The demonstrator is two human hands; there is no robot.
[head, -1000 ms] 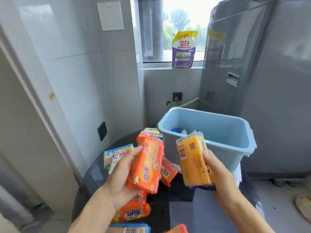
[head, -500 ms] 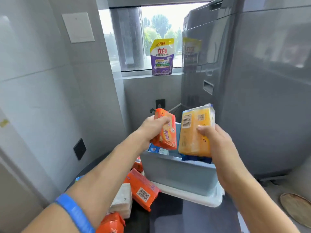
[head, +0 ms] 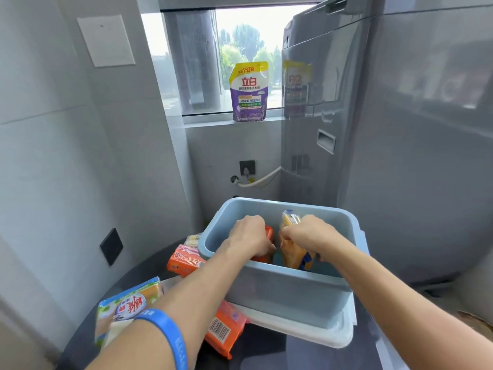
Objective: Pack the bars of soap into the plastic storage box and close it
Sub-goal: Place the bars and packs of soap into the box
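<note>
Taking the blue storage box (head: 277,289) as the reference: nearest the viewer, left of the box and outside it, unpacked bars lie on the dark table (head: 256,345), among them a green-and-yellow bar (head: 128,305), an orange bar with a barcode (head: 226,328) against the box's near-left corner, and another orange bar (head: 185,259) beside the left wall. A white lid (head: 320,333) lies under the box. Inside the box, the left hand (head: 249,235) is curled round an orange soap bar (head: 268,245); the right hand (head: 306,233) grips a yellow soap bar (head: 292,243), held on end. Step in hand, by judgement: placing two bars. Next: release both, withdraw, then collect the loose bars. Beyond the box, a detergent pouch (head: 249,92) stands on the windowsill.
</note>
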